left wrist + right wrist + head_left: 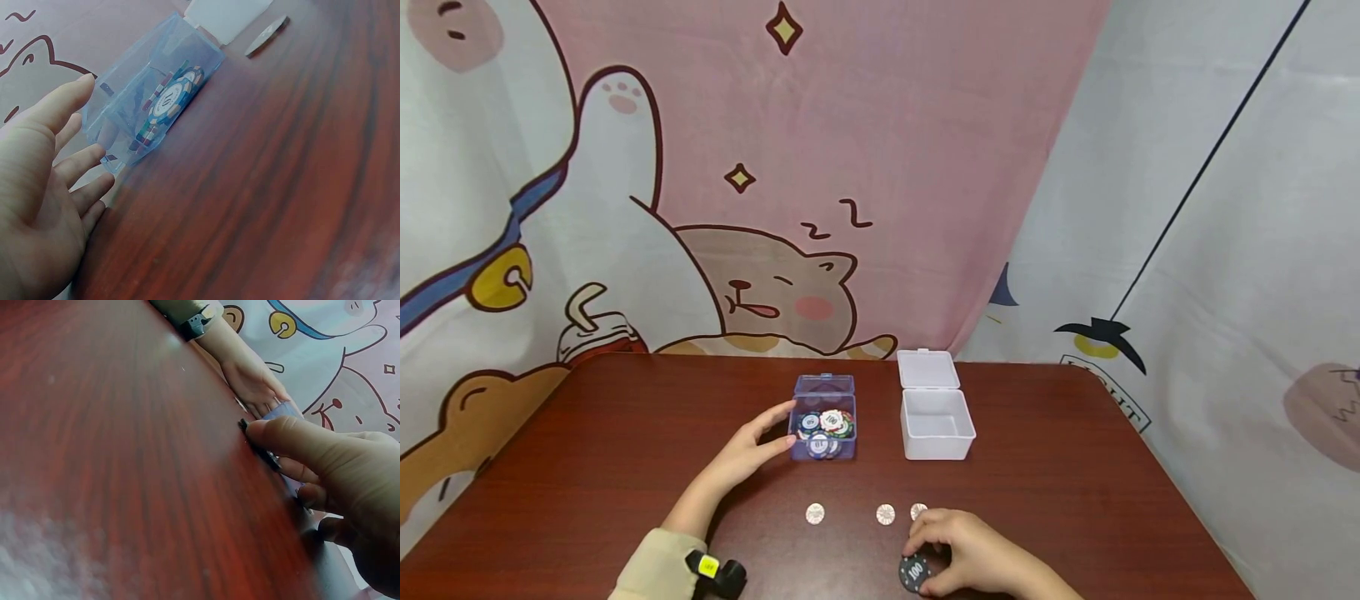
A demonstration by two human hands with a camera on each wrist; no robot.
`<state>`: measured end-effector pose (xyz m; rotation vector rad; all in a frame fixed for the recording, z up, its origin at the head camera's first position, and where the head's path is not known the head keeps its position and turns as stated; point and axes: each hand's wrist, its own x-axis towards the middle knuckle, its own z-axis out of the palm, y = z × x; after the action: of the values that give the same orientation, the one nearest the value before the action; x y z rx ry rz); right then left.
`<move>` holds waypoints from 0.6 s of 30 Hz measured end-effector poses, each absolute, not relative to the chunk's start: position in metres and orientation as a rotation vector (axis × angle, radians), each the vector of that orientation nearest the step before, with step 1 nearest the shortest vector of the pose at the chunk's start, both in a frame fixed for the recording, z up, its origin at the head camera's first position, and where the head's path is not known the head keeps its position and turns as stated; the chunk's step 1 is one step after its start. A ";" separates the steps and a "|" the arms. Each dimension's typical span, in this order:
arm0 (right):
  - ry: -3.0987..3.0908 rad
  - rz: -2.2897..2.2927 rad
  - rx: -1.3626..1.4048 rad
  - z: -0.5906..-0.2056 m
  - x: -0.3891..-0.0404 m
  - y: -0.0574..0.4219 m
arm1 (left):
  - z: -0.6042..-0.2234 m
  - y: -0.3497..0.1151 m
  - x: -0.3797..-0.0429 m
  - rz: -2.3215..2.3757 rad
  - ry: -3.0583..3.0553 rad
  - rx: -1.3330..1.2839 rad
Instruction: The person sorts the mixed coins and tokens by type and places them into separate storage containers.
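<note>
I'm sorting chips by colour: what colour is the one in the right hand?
The chip is black with a white "100"; the head view shows it best.

1. From the head we look forward and down, above the right hand's [973, 552] grip on the black chip [915, 573], to the cloth [917, 158] beyond.
2. From the left wrist we look, close and tilted, past the left hand [747, 454] at the blue box [140, 62] beyond the grip.
3. From the right wrist we look low across the table [137, 450], just behind the grip, toward the left hand.
4. All three share the left hand and blue box; head and right wrist share the grip.
</note>
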<state>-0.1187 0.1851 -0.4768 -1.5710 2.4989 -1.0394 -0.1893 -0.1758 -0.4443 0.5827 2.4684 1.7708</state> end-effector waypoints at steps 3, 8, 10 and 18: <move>2.559 -1.023 -1.585 -0.478 -0.119 0.184 | -0.445 -0.176 -0.190 1.770 2.470 0.579; 2.645 -0.983 -1.577 -0.478 -0.120 0.181 | -0.448 -0.177 -0.191 1.771 2.476 0.586; 2.662 -0.982 -1.561 -0.477 -0.121 0.180 | -0.449 -0.177 -0.191 1.770 2.480 0.593; 2.613 -1.165 -1.494 -0.477 -0.129 0.174 | -0.449 -0.178 -0.192 1.768 2.475 0.602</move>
<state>-0.1291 0.1741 -0.4771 -1.4936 2.6130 -1.1650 -0.1917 -0.1777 -0.4487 0.6024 2.4754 1.7677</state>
